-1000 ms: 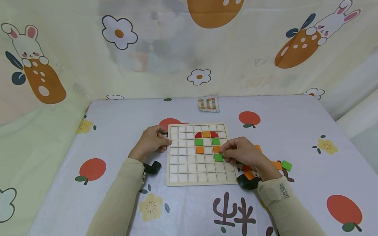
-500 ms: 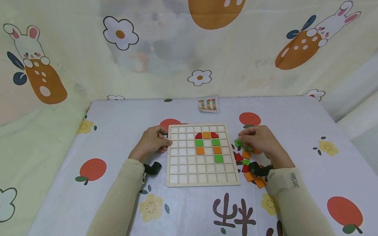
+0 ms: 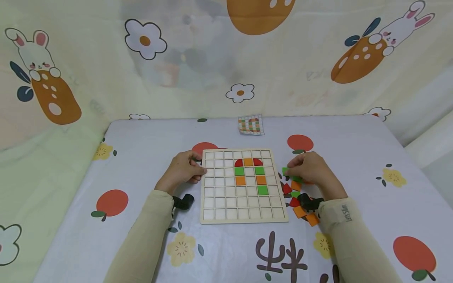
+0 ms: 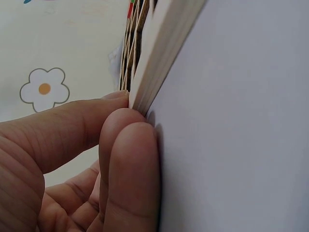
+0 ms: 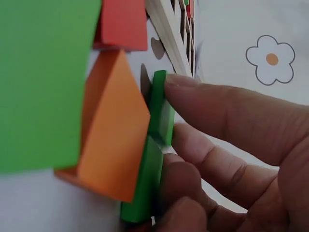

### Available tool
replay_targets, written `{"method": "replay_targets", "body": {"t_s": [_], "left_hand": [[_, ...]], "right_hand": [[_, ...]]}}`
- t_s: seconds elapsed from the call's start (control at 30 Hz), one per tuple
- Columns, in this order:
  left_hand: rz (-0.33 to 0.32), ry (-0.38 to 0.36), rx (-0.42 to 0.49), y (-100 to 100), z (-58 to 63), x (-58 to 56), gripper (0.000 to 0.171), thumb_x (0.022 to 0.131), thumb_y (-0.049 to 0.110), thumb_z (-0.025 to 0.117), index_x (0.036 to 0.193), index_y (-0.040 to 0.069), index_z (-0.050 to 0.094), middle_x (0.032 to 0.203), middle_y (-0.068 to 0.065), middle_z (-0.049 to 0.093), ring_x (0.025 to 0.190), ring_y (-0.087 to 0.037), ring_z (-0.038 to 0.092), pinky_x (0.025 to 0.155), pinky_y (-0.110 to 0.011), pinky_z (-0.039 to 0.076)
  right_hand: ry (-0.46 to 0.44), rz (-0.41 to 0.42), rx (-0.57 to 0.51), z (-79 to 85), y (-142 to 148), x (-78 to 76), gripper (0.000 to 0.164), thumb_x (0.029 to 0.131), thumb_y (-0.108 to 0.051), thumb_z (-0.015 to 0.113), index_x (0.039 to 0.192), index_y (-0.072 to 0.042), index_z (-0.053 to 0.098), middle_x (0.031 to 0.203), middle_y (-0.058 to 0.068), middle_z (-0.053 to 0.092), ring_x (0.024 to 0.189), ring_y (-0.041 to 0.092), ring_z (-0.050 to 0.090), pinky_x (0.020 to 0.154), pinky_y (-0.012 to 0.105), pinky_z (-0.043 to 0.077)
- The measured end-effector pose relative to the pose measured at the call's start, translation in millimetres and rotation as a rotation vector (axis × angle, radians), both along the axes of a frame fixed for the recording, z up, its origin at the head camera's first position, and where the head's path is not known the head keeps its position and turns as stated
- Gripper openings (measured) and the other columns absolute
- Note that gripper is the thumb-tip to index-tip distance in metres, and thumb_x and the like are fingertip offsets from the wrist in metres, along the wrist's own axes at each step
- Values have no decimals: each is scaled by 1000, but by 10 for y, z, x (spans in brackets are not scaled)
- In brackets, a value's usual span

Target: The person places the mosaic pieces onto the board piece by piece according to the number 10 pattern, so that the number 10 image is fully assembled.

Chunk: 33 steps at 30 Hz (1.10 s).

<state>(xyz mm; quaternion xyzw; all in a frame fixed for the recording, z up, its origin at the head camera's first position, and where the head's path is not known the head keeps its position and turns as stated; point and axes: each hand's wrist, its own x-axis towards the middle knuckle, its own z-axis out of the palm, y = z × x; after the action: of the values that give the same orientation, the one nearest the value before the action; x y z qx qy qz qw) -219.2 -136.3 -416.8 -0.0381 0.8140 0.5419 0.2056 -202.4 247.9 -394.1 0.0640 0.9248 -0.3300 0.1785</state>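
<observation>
A pale wooden grid board (image 3: pixel 231 202) lies on the table, its upper right cells holding green, orange and red tiles. My left hand (image 3: pixel 181 168) pinches the board's left edge; in the left wrist view the thumb (image 4: pixel 79 121) is at the rim and curled fingertips (image 4: pixel 135 159) press against its side. To the right of the board, my right hand (image 3: pixel 311 169) pinches a green square tile (image 5: pixel 161 104) between thumb and finger. A second green tile (image 5: pixel 142 186) and an orange tile (image 5: pixel 113 135) lie right beside it.
Loose tiles are piled right of the board, among them a red piece (image 3: pixel 287 189) and an orange square (image 3: pixel 312 219). A small pattern card (image 3: pixel 251 125) lies at the table's back edge. A printed curtain (image 3: pixel 198 70) stands behind.
My right hand has moved from the board's right side to the loose tiles and now pinches a green one. The left hand has stayed at the board's left edge.
</observation>
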Motion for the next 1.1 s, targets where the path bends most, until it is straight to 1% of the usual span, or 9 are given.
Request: {"method": "replay_targets", "body": {"t_s": [0.1,0.2,0.37,0.5,0.57,0.67,0.8,0.9,1.1], "left_hand": [[0,2,0,-1,0,1,44,89,5,82,127,2,59,93,-12,66,66,-17,67,61,-26,61],[0,3,4,-4,2,1,44,89,5,82,127,2,59,93,-12,66,66,-17,67,61,-26,61],[-1,2,14,-4,0,-2,45,89,5,82,127,1,59,93,-12,66,66,-17,67,61,-26,61],[1,3,20,-1,0,-6,45,88,4,82,127,1,59,93,-12,66,65,-17,67,61,-26,61],[1,5,23,1,-4,-7,45,88,4,82,127,1,59,93,-12,65,65,-16,67,60,-26,61],[3,8,26,7,-19,-9,45,88,3,82,127,0,59,91,-11,65,64,-16,66,60,-26,61],[3,7,28,14,-33,-13,45,88,3,82,127,0,59,90,-11,65,63,-16,66,60,-26,61],[2,8,25,9,-35,-15,46,88,3,82,127,0,59,91,-11,64,64,-16,66,60,-26,61],[6,5,19,1,-28,-14,46,88,5,83,127,2,59,92,-11,64,65,-17,67,61,-26,61]], "right_hand": [[2,2,18,-2,-27,4,29,91,-24,81,107,-2,75,100,12,68,87,25,56,64,29,49],[1,4,33,-2,-48,9,27,90,-23,81,106,-2,74,97,11,68,85,24,55,64,28,48],[2,14,51,0,-66,22,25,90,-23,81,103,-4,73,96,11,67,86,25,56,66,29,48],[28,21,47,-8,-63,43,22,89,-23,81,100,-5,73,93,9,68,89,26,56,68,30,48],[37,15,16,-17,-53,58,22,90,-23,80,101,-5,73,94,9,68,89,26,56,69,31,48],[38,-4,-65,-31,-33,83,24,92,-21,78,106,-3,72,95,9,69,86,25,59,70,30,52],[4,-37,-206,-38,-22,106,27,96,-17,75,114,2,71,96,10,71,79,22,66,71,28,60],[-16,-53,-280,-35,-26,112,27,97,-14,74,116,5,70,97,12,71,77,20,68,72,27,62],[-10,-67,-314,-18,-52,122,26,99,-14,71,118,4,69,101,12,70,77,20,67,73,26,62]]}}
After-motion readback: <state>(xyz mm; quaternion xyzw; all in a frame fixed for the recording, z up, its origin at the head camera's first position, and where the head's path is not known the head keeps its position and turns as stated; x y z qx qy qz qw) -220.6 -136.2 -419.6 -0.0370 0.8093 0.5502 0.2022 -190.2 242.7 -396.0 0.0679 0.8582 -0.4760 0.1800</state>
